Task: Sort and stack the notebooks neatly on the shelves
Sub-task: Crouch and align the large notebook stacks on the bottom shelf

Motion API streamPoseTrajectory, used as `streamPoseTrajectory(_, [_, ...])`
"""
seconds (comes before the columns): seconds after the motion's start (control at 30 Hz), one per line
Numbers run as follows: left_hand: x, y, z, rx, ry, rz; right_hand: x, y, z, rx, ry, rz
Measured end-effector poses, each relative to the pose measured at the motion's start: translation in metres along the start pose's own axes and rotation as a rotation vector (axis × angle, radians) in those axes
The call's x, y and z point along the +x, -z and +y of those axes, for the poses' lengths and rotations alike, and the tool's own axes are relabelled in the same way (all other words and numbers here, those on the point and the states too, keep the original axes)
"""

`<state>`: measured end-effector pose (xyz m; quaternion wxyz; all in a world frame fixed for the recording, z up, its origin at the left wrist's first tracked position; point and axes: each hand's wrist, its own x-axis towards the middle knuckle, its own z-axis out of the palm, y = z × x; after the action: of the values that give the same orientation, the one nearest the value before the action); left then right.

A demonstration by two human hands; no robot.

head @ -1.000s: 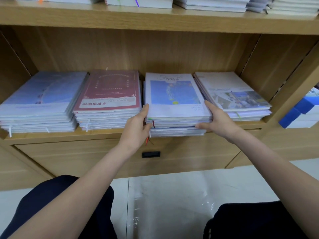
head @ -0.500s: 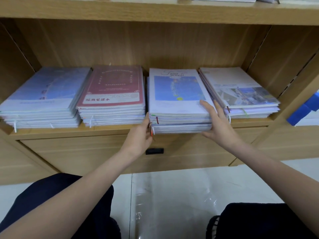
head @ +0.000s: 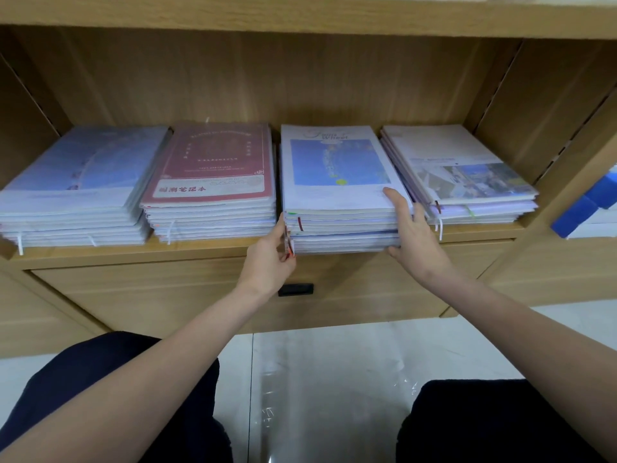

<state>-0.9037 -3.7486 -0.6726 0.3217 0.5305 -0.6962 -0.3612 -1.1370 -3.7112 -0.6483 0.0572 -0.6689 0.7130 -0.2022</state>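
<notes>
While four stacks of notebooks are lying side by side on the wooden shelf (head: pixel 233 250), both hands are working the third stack (head: pixel 337 182), whose top cover is showing a blue picture. The left hand (head: pixel 272 259) is touching its front left corner, fingers curled in a narrow grip beside an orange ribbon; whether it is pinching anything, I cannot tell. The right hand (head: pixel 412 235) is gripping the stack's right front corner, thumb lying on top, fingers wrapping underneath. The red-covered stack (head: pixel 213 182) is sitting just beside it.
</notes>
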Motion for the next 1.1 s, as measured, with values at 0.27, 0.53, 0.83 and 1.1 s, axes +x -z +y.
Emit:
streamPoseTrajectory(0.27, [-0.015,0.012,0.014,0.826,-0.652,0.263,-0.002,0.001,0.003,-0.441,0.341,0.241])
streamPoseTrajectory(0.53, [0.015,-0.001,-0.006,0.889,-0.702,0.303,0.005,-0.020,0.007,-0.638,0.403,0.324])
streamPoseTrajectory(0.83, [0.032,0.003,-0.011,0.839,-0.751,0.302,0.018,-0.020,0.015,-0.542,0.420,0.326])
streamPoseTrajectory(1.1, [0.040,0.005,-0.008,0.937,-0.734,0.291,0.024,-0.021,0.016,-0.400,0.346,0.320])
